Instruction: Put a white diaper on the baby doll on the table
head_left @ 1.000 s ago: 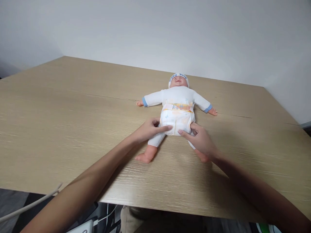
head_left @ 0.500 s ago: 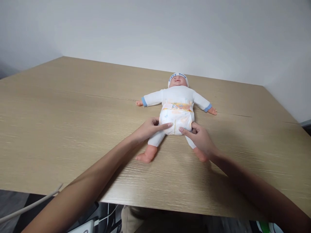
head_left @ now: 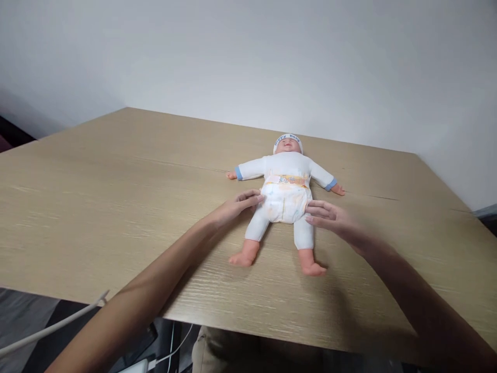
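A baby doll (head_left: 288, 161) in a white suit with blue cuffs and a lettered cap lies on its back, arms and legs spread, feet toward me. Around its hips is a white diaper (head_left: 285, 203) with an orange patterned waistband. My left hand (head_left: 244, 201) is at the diaper's left edge by the leg opening, fingers extended and the thumb near the fabric. On the other side, my right hand (head_left: 326, 213) has its fingers stretched out, the tips close to the diaper's right edge and the doll's thigh. Whether the fingertips touch is hard to tell.
The doll rests on a wide wooden table (head_left: 155, 207) with a thin seam across it. Behind stands a pale wall (head_left: 248, 62). Below the near edge, a white cable (head_left: 54, 326) and a white device (head_left: 135, 367) show at the lower left.
Both hands have come off the diaper's leg openings and moved outward to its sides. The thumbs no longer press on its front. The doll's legs now show more fully.
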A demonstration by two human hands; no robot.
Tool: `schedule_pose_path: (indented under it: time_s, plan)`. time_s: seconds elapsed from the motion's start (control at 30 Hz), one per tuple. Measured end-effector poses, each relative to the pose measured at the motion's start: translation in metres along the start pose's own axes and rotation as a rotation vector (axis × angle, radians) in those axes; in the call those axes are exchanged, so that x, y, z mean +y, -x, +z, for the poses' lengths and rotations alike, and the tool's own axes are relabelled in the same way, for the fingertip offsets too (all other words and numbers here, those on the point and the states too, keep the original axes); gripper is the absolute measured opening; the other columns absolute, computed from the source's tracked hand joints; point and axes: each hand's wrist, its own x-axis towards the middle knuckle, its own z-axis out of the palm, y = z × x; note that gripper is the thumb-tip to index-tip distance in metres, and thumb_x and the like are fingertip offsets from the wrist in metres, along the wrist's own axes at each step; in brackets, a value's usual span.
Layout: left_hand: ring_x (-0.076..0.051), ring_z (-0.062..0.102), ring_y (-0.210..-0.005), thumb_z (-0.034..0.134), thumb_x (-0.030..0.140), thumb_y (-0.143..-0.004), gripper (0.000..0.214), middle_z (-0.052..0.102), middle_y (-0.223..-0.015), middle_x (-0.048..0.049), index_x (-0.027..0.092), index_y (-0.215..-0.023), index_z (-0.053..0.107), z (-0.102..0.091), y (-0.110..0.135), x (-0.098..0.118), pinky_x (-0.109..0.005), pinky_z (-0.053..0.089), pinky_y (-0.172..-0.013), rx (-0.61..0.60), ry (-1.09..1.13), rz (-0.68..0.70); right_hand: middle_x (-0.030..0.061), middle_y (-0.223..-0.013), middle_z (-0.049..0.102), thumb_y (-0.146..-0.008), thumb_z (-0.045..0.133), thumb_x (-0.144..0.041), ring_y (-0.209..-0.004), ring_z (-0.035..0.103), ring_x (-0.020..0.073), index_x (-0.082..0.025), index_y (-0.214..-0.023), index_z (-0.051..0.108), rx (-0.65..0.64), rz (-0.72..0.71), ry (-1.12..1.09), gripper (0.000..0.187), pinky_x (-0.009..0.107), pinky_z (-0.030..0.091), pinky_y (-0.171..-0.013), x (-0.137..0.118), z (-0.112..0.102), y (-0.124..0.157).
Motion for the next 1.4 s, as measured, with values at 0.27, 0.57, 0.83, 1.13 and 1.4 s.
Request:
schedule_pose_path:
  time_s: [0.27, 0.57, 0.83, 1.13, 1.4]
  plan:
    - [-0.031, 0.060, -0.119, 0.066, 0.052, -0.099, 0.033, 0.073, -0.124, -0.0134, 0.022, -0.112, 0.067, -0.032, -0.042, -0.018, -0.048, 0.046, -0.111, 0.520, -0.623, 0.371, 0.0173, -0.117, 0.080, -0.091, 0.076, -0.069, -0.111, 0.073, 0.0379, -0.019, -0.143, 0.064, 0.547, -0.315, 0.478, 0.074, 0.060, 0.055, -0.107, 0.018, -0.050, -0.046]
    - [-0.044, 0.051, -0.136, 0.063, 0.061, -0.099, 0.057, 0.067, -0.142, -0.0229, 0.017, -0.134, 0.062, -0.054, -0.091, -0.015, -0.056, 0.037, -0.119, 0.524, -1.074, 0.286, 0.0227, -0.139, 0.072, -0.102, 0.057, -0.061, -0.125, 0.064, 0.0414, -0.016, -0.147, 0.062, 0.547, -0.574, 0.888, 0.063, 0.058, 0.049, -0.112, 0.049, -0.072, -0.127]
    - [-0.040, 0.061, -0.120, 0.060, 0.078, -0.096, 0.061, 0.075, -0.115, -0.0183, 0.020, -0.113, 0.072, -0.061, -0.101, -0.035, -0.050, 0.042, -0.109, 0.583, -1.204, 0.281, 0.0206, -0.123, 0.076, -0.106, 0.051, -0.059, -0.113, 0.067, 0.0407, -0.017, -0.140, 0.069, 0.593, -0.516, 0.901, 0.057, 0.054, 0.053, -0.102, 0.046, -0.052, -0.116]
    - [-0.039, 0.074, -0.108, 0.066, 0.065, -0.093, 0.051, 0.083, -0.118, -0.0150, 0.020, -0.116, 0.072, 0.020, -0.033, 0.012, -0.037, 0.049, -0.082, 0.516, -0.838, 0.021, 0.0191, -0.130, 0.075, -0.103, 0.053, -0.054, -0.116, 0.068, 0.0362, -0.020, -0.132, 0.069, 0.601, -0.489, 0.663, 0.047, 0.047, 0.056, -0.097, 0.026, -0.009, -0.085]
    - [-0.038, 0.069, -0.111, 0.077, 0.052, -0.082, 0.049, 0.080, -0.109, -0.0090, 0.030, -0.126, 0.073, 0.088, 0.167, 0.004, -0.041, 0.054, -0.085, 0.369, -0.599, 0.181, 0.0117, -0.127, 0.078, -0.097, 0.063, -0.067, -0.120, 0.069, 0.0355, -0.025, -0.137, 0.073, 0.267, -0.488, 0.518, 0.059, 0.045, 0.055, -0.101, 0.016, -0.039, 0.074]
